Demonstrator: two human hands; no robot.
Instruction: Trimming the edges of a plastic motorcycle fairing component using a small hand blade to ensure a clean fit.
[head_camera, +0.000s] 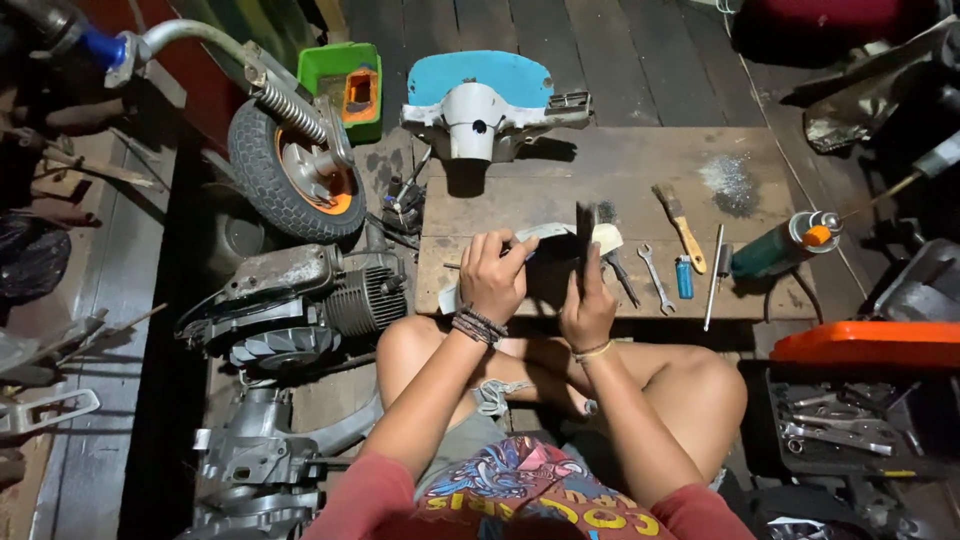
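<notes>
Left hand (492, 275) grips a pale curved part (545, 235) at frame centre; right hand (587, 300) clamps a dark flat piece (584, 235) upright against it — seemingly filing or scraping. The next stroke likely needs a steady grip. Wrench (655, 278) and lighter (684, 277) lie just right; the board (600, 170) beyond offers room.

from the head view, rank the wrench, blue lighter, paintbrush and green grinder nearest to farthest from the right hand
1. Wrench, just right of the right hand on the wooden board.
2. Blue lighter, right of the wrench.
3. Paintbrush, up and to the right, about as near as the lighter; hard to call.
4. Green grinder, at the board's right edge.
</notes>
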